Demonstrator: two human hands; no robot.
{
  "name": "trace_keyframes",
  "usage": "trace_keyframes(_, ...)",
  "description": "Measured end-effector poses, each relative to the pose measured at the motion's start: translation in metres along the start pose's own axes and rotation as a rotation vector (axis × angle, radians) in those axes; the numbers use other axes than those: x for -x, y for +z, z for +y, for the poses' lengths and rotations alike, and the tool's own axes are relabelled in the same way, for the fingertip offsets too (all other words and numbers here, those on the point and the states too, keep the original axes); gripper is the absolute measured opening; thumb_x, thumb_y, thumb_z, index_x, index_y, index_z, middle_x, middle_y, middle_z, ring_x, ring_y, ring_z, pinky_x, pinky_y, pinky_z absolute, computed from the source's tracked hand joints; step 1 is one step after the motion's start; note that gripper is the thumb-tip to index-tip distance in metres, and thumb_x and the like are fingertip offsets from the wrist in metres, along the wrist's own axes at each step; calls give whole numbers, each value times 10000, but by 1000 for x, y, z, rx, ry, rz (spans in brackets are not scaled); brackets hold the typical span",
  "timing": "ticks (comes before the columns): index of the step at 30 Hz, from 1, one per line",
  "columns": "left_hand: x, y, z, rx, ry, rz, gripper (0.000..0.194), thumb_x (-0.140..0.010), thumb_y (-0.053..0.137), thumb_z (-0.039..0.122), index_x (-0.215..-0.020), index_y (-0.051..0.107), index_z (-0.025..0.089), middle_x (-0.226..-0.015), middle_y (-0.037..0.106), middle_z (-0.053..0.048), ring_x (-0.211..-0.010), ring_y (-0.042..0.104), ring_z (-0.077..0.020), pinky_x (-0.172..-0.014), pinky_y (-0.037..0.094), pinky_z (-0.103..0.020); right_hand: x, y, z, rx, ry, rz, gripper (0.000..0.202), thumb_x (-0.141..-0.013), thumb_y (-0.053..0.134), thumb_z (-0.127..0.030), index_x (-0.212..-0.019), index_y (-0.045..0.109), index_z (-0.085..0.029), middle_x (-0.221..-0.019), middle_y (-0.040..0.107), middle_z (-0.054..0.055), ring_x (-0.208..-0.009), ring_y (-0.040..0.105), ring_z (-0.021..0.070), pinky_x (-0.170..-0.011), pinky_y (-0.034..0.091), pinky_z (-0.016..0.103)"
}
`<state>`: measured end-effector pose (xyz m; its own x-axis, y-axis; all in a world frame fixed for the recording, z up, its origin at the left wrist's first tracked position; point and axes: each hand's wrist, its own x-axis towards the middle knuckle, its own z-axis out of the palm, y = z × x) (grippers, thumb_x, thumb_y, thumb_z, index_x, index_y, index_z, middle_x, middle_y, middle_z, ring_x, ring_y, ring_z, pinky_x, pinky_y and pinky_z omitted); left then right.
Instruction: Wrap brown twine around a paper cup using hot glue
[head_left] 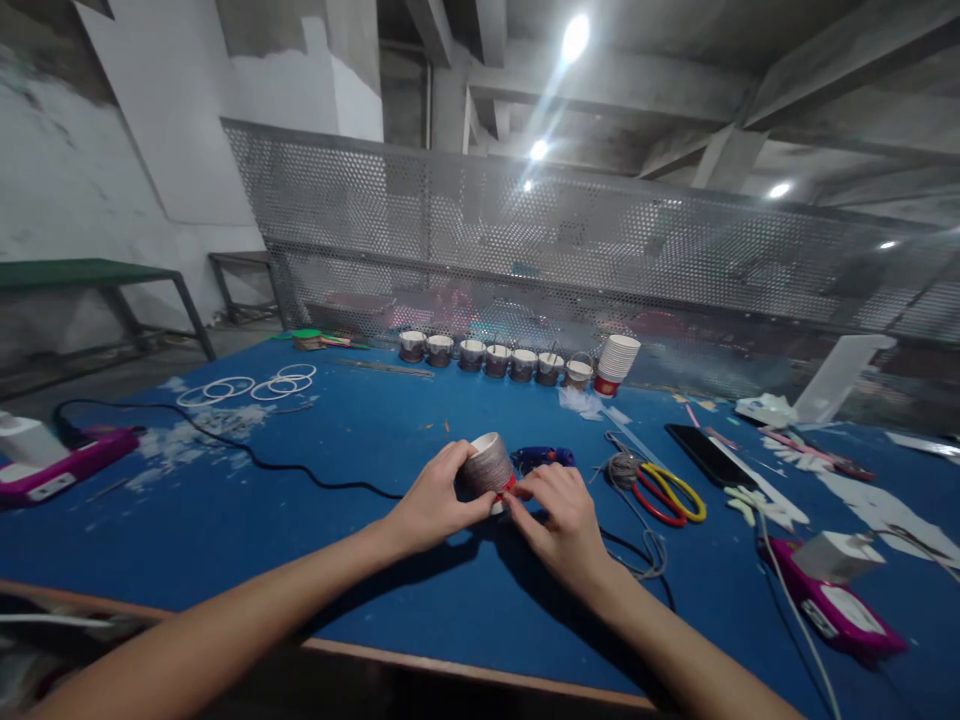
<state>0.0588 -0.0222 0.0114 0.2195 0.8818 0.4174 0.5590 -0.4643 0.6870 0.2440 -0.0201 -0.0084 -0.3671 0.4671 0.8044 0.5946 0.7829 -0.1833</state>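
Above the blue surface (352, 590), my left hand (442, 495) grips a tilted paper cup (489, 468) wrapped in grey cord, with red showing near one end and a pale interior. My right hand's (559, 510) grip is nearly closed, fingertips at the red part. I can read no brand or label.

Perforated metal, ribbed cord, matt blue top.
Mesh panel (480, 230) showing dull grey metal; tabletop (360, 420) looking matt blue, scuffed white at left; cup (489, 468) wearing rough grey cord; phone (707, 455) showing smooth black; power strips (847, 605) looking like glossy magenta plastic.
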Motion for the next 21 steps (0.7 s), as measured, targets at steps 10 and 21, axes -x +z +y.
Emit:
trace_keyframes(10, 2, 1, 0, -13, 9, -44, 185, -705, 595, 270, -828, 474, 204, -800, 516, 6, -755, 499, -168, -666, 414, -282, -1, -2, -1, -13, 23, 13, 188, -907, 544, -227, -728, 581, -185, -664, 602, 12, -654, 523, 155, -667, 341, 312)
trace_keyframes(21, 0, -7, -4, 74, 26, -107, 128, -711, 543, 287, -771, 468, 202, -721, 440, 34, -675, 431, -137, -621, 391, -262, 1, -7, 1, -1, -13, -37, 175, -934, 522, -240, -790, 602, -183, -726, 639, 27, -687, 544, 162, -706, 347, 328)
